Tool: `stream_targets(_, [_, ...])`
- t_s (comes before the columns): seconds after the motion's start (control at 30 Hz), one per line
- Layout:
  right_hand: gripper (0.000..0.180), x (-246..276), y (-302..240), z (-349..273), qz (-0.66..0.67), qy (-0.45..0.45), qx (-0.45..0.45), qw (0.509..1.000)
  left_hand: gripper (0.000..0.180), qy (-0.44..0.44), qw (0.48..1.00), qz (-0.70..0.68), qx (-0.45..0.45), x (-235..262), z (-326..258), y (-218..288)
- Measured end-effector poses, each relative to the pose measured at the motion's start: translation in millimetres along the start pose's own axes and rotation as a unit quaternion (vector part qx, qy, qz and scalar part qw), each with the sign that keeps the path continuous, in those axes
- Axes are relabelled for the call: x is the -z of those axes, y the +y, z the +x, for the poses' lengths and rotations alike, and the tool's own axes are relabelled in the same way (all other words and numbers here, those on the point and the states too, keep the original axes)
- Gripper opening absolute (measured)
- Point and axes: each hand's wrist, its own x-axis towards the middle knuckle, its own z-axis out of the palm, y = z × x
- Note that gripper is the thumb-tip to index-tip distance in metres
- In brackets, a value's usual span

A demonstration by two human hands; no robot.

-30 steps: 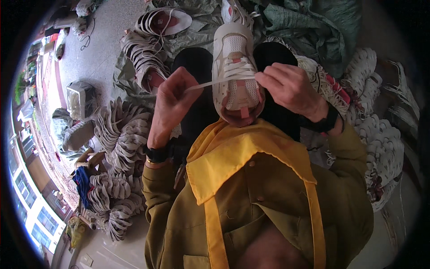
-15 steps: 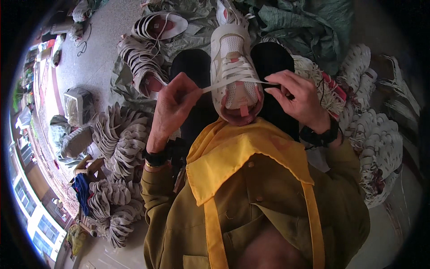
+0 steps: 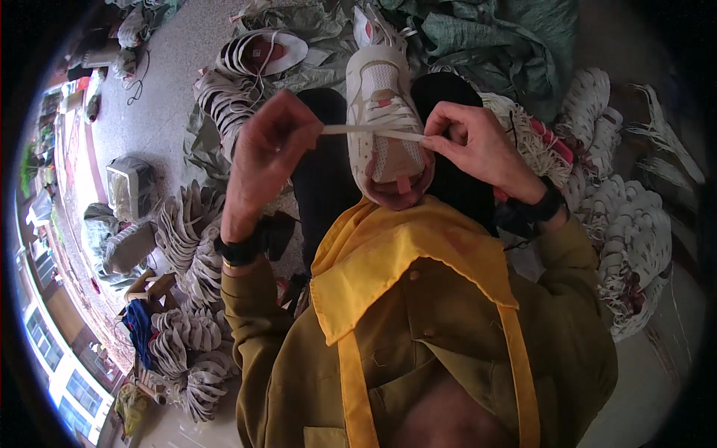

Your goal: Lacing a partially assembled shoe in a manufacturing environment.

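Observation:
A white and beige shoe upper [image 3: 381,78] with pink trim lies between my knees, its toe pointing away and its heel opening near my yellow apron [image 3: 418,231]. A flat white shoelace [image 3: 399,135] threads through its front and stretches across above the tongue. My left hand [image 3: 275,145] pinches one lace end, left of the upper. With thumb and forefinger, my right hand [image 3: 474,142] pinches the other lace end over the upper's right side. The two lace lengths cross over the tongue.
Stacked shoe uppers [image 3: 198,246] lie at the left, more laced uppers [image 3: 631,246] at the right. Beyond my knees are a green plastic sheet [image 3: 500,52] and a bundle of white laces [image 3: 515,123]. A clear-wrapped box [image 3: 131,179] stands on the floor at far left.
My left hand has moved left and a little up, drawing its lace end outward. My right hand has shifted slightly left and up, and the lace looks tauter.

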Motion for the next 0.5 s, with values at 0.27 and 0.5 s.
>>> stream_targets(0.27, [0.009, -3.6, -2.9, -4.0, 0.089, -0.034, 0.001, 0.995, 0.005, -0.001, 0.992, 0.044, -0.116, 18.0, 67.9, 4.2])
stream_targets(0.5, [0.008, 4.8, -17.5, -21.6, 0.115, -0.005, 0.018, 0.993, 0.012, 0.081, 0.918, 0.273, -0.275, -17.5, 81.8, -5.1])
